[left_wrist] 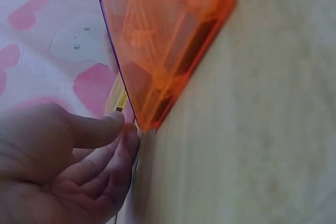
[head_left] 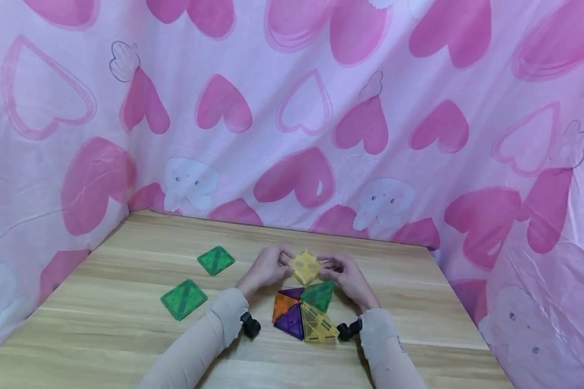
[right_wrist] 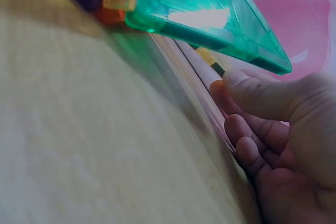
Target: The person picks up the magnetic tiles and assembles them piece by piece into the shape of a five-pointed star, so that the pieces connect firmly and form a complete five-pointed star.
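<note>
In the head view, a translucent yellow square magnetic tile [head_left: 306, 267] stands between the two hands. My left hand [head_left: 271, 265] pinches its left corner between thumb and fingers, and my right hand [head_left: 346, 274] pinches the right one. Just nearer to me is a group of joined triangular tiles: orange [head_left: 283, 306], purple [head_left: 290, 322], yellow [head_left: 317, 324] and green [head_left: 319, 295]. The left wrist view has the orange triangle [left_wrist: 163, 40] above my fingers, with a sliver of the yellow square [left_wrist: 122, 101]. A green tile [right_wrist: 210, 19] hides most of that square in the right wrist view.
Two green square tiles [head_left: 184, 299] with a diagonal bar lie on the left of the wooden table [head_left: 418, 324]. A pink heart-print cloth [head_left: 292, 108] hangs behind the table and along its sides. A small black camera sits at each wrist, close to the joined tiles.
</note>
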Action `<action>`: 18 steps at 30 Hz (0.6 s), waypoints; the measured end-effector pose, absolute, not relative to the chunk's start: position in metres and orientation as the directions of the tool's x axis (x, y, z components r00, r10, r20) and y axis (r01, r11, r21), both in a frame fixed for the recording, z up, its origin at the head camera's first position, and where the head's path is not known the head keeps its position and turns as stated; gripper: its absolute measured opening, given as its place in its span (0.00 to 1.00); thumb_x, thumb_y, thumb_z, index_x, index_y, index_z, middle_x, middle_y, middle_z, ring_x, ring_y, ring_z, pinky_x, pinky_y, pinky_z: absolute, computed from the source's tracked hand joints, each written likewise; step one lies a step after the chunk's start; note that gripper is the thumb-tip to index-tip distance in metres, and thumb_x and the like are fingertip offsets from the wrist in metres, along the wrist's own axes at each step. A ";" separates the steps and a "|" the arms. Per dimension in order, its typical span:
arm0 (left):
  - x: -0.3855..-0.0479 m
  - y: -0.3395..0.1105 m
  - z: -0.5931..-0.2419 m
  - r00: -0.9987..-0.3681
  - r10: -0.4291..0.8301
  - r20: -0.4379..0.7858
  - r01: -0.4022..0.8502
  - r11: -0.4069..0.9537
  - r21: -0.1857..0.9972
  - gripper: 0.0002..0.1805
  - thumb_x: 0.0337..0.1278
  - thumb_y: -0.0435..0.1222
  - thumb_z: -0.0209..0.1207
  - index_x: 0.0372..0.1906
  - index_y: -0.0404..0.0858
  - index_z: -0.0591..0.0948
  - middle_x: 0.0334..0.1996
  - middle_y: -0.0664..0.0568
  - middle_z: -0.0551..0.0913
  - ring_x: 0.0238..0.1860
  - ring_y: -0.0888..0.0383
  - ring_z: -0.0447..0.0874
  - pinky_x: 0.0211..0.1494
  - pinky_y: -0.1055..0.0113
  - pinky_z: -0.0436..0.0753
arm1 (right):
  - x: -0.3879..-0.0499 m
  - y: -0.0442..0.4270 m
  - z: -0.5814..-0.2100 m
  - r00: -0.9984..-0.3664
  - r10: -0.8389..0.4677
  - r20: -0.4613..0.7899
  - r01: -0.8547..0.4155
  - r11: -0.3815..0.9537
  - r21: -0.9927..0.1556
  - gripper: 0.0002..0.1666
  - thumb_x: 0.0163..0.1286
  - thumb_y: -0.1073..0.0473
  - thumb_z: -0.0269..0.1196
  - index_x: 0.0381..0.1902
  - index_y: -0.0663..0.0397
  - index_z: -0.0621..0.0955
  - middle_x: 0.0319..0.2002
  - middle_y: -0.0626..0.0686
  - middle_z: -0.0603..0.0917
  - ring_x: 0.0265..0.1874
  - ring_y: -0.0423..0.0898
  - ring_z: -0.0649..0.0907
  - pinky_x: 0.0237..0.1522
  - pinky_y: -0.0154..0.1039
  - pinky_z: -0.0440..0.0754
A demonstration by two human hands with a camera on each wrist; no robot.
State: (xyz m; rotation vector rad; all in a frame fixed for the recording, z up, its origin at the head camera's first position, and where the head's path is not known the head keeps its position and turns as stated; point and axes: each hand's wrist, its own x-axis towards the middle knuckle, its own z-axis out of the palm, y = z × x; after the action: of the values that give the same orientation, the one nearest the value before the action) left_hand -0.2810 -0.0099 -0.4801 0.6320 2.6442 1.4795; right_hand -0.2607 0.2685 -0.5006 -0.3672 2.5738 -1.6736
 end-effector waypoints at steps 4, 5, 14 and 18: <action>-0.280 -0.011 -0.478 -0.918 0.362 0.163 0.320 0.432 0.843 0.21 0.67 0.25 0.73 0.62 0.37 0.89 0.38 0.50 0.93 0.39 0.58 0.91 0.49 0.58 0.92 | -0.262 0.269 -0.500 -0.972 -0.218 0.087 -0.165 0.368 -0.915 0.22 0.78 0.63 0.72 0.67 0.52 0.87 0.49 0.58 0.92 0.47 0.53 0.90 0.46 0.36 0.87; -0.280 -0.012 -0.477 -0.918 0.360 0.166 0.321 0.426 0.846 0.20 0.68 0.25 0.72 0.63 0.38 0.90 0.38 0.50 0.93 0.39 0.58 0.92 0.49 0.59 0.92 | -0.262 0.269 -0.500 -0.973 -0.215 0.084 -0.161 0.371 -0.915 0.22 0.78 0.63 0.72 0.67 0.52 0.87 0.49 0.58 0.92 0.47 0.53 0.90 0.47 0.36 0.87; -0.280 -0.012 -0.478 -0.931 0.315 0.182 0.301 0.383 0.873 0.13 0.69 0.26 0.74 0.54 0.38 0.95 0.46 0.49 0.96 0.43 0.60 0.94 0.55 0.59 0.93 | -0.259 0.269 -0.498 -0.976 -0.205 0.072 -0.144 0.360 -0.922 0.21 0.78 0.60 0.72 0.66 0.55 0.89 0.56 0.56 0.93 0.51 0.49 0.91 0.54 0.33 0.86; -0.279 -0.014 -0.481 -0.945 0.296 0.139 0.239 0.335 0.911 0.12 0.67 0.25 0.73 0.52 0.37 0.95 0.45 0.46 0.95 0.42 0.57 0.95 0.52 0.61 0.93 | -0.257 0.269 -0.500 -0.976 -0.206 0.075 -0.146 0.358 -0.922 0.21 0.80 0.59 0.71 0.67 0.55 0.88 0.59 0.57 0.92 0.54 0.51 0.91 0.57 0.33 0.85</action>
State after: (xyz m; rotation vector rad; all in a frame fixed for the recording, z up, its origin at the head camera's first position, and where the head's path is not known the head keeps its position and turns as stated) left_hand -0.2793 -0.0138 -0.4807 0.5059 2.5243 1.7090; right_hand -0.2566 0.2685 -0.5001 -0.3298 2.5441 -1.7193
